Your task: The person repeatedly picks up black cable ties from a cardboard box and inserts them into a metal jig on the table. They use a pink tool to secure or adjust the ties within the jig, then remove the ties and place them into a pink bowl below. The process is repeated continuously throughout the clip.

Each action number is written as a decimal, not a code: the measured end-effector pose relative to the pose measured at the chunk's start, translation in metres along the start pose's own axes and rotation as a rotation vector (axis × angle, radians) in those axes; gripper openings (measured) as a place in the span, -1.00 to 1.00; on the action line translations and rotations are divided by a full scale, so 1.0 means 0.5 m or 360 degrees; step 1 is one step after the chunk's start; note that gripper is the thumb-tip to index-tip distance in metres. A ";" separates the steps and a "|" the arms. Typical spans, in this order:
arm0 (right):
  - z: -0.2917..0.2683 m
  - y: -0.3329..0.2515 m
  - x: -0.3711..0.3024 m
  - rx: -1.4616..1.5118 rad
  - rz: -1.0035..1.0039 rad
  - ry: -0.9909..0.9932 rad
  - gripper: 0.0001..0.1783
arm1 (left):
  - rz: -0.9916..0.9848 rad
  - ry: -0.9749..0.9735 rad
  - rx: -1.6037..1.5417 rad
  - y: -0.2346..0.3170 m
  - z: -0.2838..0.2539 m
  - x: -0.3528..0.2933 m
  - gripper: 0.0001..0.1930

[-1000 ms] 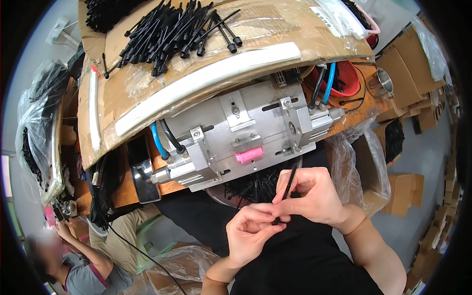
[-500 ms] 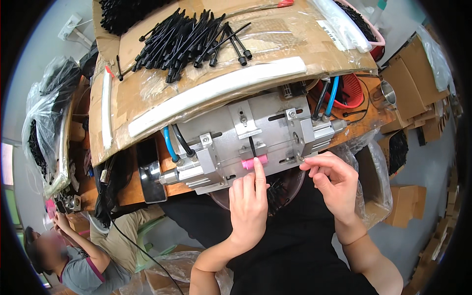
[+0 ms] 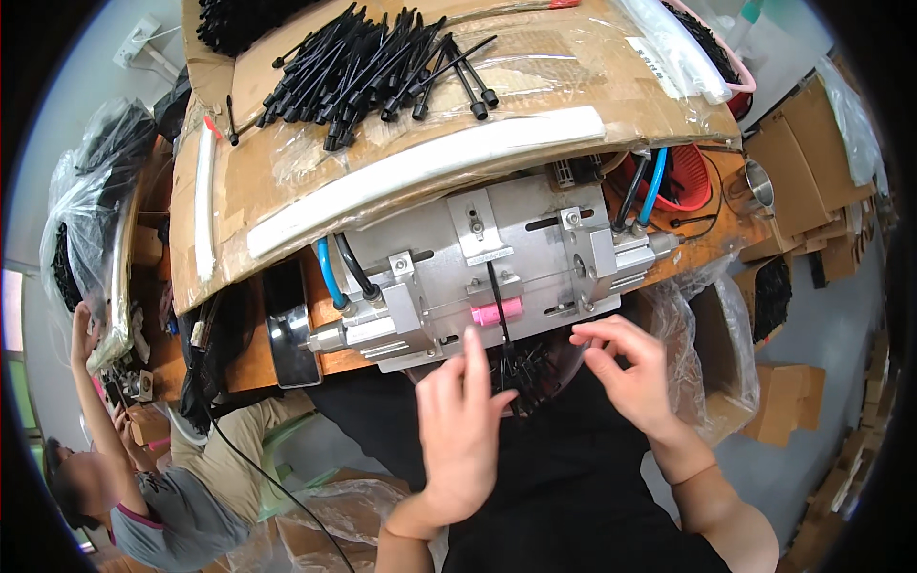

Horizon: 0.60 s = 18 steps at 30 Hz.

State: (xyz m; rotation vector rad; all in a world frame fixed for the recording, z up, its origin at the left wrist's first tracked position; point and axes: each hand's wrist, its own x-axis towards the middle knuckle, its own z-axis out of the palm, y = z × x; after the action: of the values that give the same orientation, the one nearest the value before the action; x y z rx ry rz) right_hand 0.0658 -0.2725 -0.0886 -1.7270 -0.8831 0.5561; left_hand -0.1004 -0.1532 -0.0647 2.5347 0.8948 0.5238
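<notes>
A metal fixture [image 3: 420,224] with two pneumatic cylinders lies in front of me on the wooden bench. A thin black rod [image 3: 499,291] sits at its middle, crossing a pink block [image 3: 509,309] and reaching past the front edge. Just below the rod's near end is my left hand [image 3: 457,430], index finger stretched out, thumb apart, holding nothing visible. My right hand [image 3: 630,372] hovers off the fixture's front right corner. Its fingers are bent, with a gap between thumb and forefinger and nothing seen in it. Black parts [image 3: 530,368] lie in a bowl under the front edge.
A cardboard sheet [image 3: 382,181] above the fixture carries a heap of black rods [image 3: 358,81]. Blue and black air hoses [image 3: 331,277] run to the cylinders. A red basket [image 3: 693,177] and metal cup [image 3: 757,181] stand right. Another person [image 3: 172,516] sits at left.
My left index finger has come off the pink block, and that hand has drawn back toward me and left. My right hand has shifted slightly left and nearer. The rod now extends past the front edge.
</notes>
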 end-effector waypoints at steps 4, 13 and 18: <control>0.061 0.153 -0.096 -0.0753 -0.0122 -0.0225 -0.24 | -0.0304 -0.0560 -0.0139 -0.159 0.055 -0.062 -0.76; 0.273 0.398 -0.013 -0.1218 -0.0492 -0.0218 -0.25 | -0.0899 0.0062 -0.0118 -0.483 0.348 0.025 -0.65; 0.249 0.405 0.200 -0.1003 0.0205 -0.0896 -0.44 | -0.0707 -0.0007 0.0043 -0.498 0.373 -0.036 -0.62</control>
State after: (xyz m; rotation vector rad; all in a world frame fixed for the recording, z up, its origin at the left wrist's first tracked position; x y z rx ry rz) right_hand 0.0947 -0.1513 -0.3146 -2.2479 -1.4628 0.9494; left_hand -0.1521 -0.0324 -0.3472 2.2538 1.4180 0.3654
